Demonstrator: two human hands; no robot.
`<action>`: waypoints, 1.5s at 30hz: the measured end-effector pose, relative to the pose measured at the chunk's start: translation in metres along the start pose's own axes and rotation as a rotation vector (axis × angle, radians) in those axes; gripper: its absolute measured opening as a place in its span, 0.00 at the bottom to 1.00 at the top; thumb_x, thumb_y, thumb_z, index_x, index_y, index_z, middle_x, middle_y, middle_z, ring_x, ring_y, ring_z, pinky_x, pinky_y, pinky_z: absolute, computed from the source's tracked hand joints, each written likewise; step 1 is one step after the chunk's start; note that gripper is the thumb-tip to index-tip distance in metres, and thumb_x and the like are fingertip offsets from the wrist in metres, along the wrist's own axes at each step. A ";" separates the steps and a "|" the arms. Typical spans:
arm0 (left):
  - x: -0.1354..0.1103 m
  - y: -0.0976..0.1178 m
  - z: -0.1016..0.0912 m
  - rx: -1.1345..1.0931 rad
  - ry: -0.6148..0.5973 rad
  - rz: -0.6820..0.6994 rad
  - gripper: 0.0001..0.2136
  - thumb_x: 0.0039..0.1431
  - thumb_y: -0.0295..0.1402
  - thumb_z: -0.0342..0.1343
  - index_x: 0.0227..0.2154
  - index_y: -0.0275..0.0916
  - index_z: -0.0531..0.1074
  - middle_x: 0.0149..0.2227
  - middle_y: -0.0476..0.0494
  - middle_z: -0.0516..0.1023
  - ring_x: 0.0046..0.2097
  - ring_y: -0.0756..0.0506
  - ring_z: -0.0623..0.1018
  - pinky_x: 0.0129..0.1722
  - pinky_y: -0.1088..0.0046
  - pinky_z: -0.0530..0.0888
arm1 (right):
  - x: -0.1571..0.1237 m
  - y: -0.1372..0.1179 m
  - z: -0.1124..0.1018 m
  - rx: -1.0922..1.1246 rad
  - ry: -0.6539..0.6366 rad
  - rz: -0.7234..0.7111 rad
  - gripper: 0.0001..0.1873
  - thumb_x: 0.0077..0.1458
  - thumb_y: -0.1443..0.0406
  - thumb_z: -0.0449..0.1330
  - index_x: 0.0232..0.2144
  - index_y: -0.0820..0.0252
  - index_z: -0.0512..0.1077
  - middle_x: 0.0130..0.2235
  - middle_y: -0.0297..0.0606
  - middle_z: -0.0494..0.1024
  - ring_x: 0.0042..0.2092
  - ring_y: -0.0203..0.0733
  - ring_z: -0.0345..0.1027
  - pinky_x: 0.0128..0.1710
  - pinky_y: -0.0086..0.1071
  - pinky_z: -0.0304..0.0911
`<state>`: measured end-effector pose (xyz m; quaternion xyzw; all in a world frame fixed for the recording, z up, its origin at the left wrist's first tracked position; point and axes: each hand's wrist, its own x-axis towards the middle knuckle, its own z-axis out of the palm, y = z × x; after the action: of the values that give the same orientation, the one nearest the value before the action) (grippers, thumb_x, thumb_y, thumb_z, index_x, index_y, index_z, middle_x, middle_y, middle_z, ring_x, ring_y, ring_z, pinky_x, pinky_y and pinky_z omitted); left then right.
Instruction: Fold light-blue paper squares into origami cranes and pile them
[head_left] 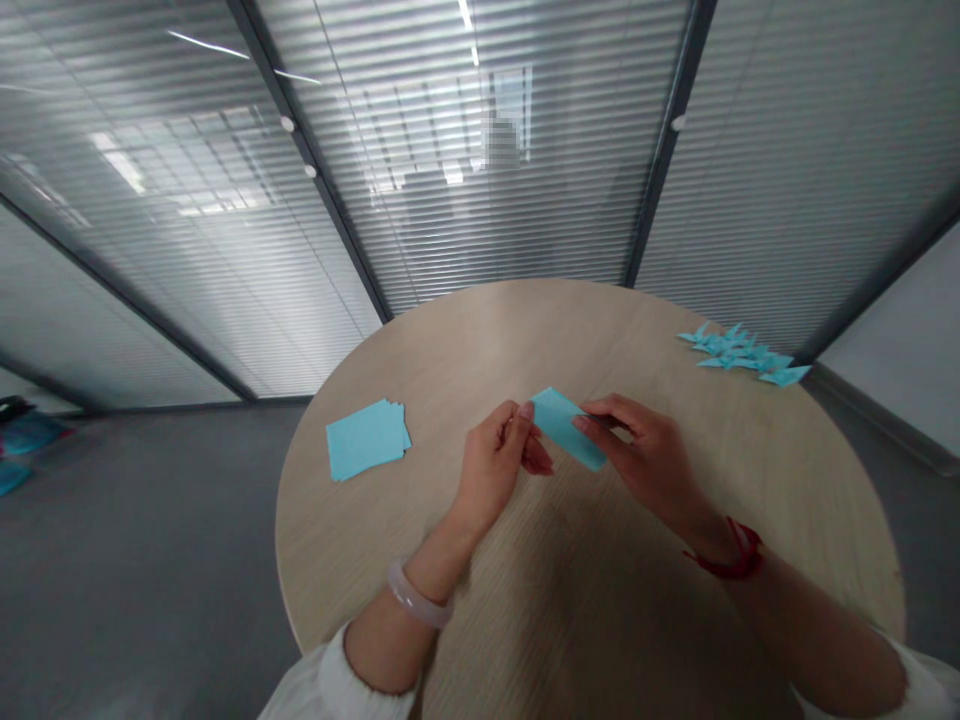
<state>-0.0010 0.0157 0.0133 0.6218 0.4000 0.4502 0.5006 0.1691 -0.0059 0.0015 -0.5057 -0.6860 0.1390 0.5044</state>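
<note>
A light-blue sheet of paper, which looks folded into a narrow rectangle, is held above the middle of the table between both hands. My left hand pinches its left corner between thumb and finger, the other fingers curled below. At the right edge, my right hand grips the paper between thumb and index finger. To the left of my left hand lies a stack of light-blue paper with slightly uneven edges. Several folded light-blue paper cranes sit in a cluster near the far right edge.
The round wooden table has its curved far edge close to a glass partition with blinds. Dark vertical frames divide the glass. Some blue items are at the far left, over the grey floor.
</note>
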 end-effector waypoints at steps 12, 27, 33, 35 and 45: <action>0.000 -0.005 0.002 0.065 -0.001 0.015 0.18 0.63 0.45 0.45 0.23 0.38 0.63 0.16 0.50 0.73 0.19 0.50 0.74 0.19 0.78 0.71 | -0.003 -0.015 -0.005 -0.062 -0.068 -0.071 0.09 0.59 0.62 0.54 0.31 0.57 0.73 0.30 0.35 0.77 0.32 0.39 0.71 0.34 0.31 0.64; 0.004 -0.006 0.004 -0.095 0.032 0.029 0.17 0.59 0.44 0.51 0.24 0.35 0.70 0.23 0.48 0.75 0.25 0.50 0.76 0.23 0.77 0.74 | 0.000 -0.010 -0.004 0.063 -0.052 0.022 0.09 0.58 0.61 0.56 0.31 0.58 0.73 0.30 0.34 0.77 0.32 0.37 0.71 0.33 0.28 0.64; 0.006 -0.006 0.000 -0.169 0.130 0.017 0.13 0.55 0.41 0.57 0.26 0.35 0.75 0.25 0.47 0.76 0.28 0.50 0.76 0.28 0.76 0.76 | 0.000 -0.007 -0.001 0.128 -0.085 0.098 0.08 0.56 0.60 0.58 0.31 0.57 0.74 0.30 0.33 0.78 0.32 0.38 0.72 0.33 0.28 0.64; 0.005 -0.005 0.000 -0.178 0.154 0.005 0.12 0.54 0.41 0.58 0.27 0.35 0.75 0.25 0.47 0.76 0.28 0.50 0.76 0.29 0.75 0.76 | 0.000 -0.006 0.000 0.161 -0.095 0.119 0.08 0.56 0.60 0.58 0.31 0.57 0.74 0.30 0.32 0.78 0.33 0.38 0.72 0.34 0.28 0.64; 0.005 -0.009 0.002 -0.060 0.048 -0.079 0.11 0.51 0.38 0.60 0.20 0.35 0.73 0.21 0.49 0.76 0.25 0.49 0.76 0.29 0.75 0.75 | 0.001 0.003 0.004 0.275 -0.116 0.220 0.09 0.53 0.59 0.60 0.30 0.58 0.74 0.29 0.33 0.78 0.32 0.38 0.72 0.31 0.28 0.64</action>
<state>0.0021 0.0215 0.0052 0.5794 0.4224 0.4566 0.5266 0.1671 -0.0023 -0.0017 -0.4953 -0.6289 0.3146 0.5101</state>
